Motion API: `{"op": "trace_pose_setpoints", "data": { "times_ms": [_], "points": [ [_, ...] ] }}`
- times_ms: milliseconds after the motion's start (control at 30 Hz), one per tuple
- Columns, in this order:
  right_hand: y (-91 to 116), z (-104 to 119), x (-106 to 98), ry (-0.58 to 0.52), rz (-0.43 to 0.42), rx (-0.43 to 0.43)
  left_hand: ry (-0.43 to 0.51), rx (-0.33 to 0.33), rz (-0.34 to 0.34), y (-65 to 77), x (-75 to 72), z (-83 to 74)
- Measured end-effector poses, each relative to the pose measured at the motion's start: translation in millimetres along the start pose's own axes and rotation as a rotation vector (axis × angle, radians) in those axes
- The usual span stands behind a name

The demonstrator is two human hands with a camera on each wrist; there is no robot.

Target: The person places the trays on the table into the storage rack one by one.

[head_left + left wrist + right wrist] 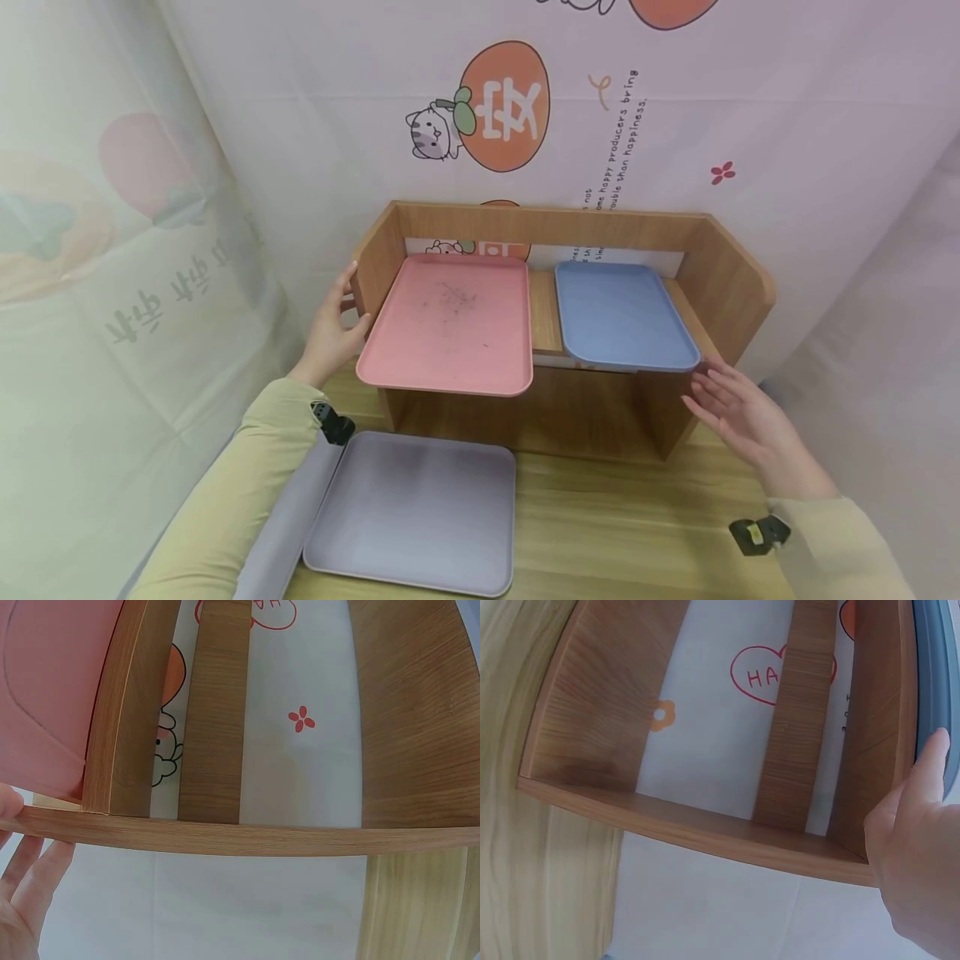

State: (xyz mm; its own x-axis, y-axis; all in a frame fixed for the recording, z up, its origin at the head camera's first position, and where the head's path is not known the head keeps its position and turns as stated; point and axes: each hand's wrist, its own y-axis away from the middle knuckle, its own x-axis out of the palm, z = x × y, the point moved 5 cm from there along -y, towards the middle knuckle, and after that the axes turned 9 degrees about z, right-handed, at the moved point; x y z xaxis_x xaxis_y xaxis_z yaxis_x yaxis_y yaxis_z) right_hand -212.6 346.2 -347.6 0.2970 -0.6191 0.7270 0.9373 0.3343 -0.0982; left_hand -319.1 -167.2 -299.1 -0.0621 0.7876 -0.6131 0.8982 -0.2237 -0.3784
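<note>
pink tray (pixel 457 333), blue tray (pixel 622 317) apparently set on shelf (pixel 551 225); grey tray (pixel 420 517) not yet, on tabletop (pixel 622 533). left grip (pixel 333 329) spread at shelf side, right grip (pixel 738 408) loosely spread by blue tray.

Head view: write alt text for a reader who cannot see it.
A person's left grip holds the left side of a wooden shelf, and the right grip is at the near right corner of a blue tray on it. A pink tray lies left of the blue; a grey tray lies on the table in front.
</note>
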Motion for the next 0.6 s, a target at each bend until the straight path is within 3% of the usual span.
{"op": "trace_pose_setpoints", "data": {
  "times_ms": [200, 433, 600],
  "points": [
    [5, -11, -8, -0.035, 0.055, 0.011, -0.004, -0.016, 0.006, 1.3, -0.4, -0.6],
    [10, -35, -14, -0.079, 0.224, 0.084, 0.001, -0.018, 0.003, 1.1, -0.1, 1.1],
    [13, -59, -20, -0.075, 0.293, 0.137, 0.009, -0.013, 0.001, 0.2, 0.5, 0.3]
  ]
}}
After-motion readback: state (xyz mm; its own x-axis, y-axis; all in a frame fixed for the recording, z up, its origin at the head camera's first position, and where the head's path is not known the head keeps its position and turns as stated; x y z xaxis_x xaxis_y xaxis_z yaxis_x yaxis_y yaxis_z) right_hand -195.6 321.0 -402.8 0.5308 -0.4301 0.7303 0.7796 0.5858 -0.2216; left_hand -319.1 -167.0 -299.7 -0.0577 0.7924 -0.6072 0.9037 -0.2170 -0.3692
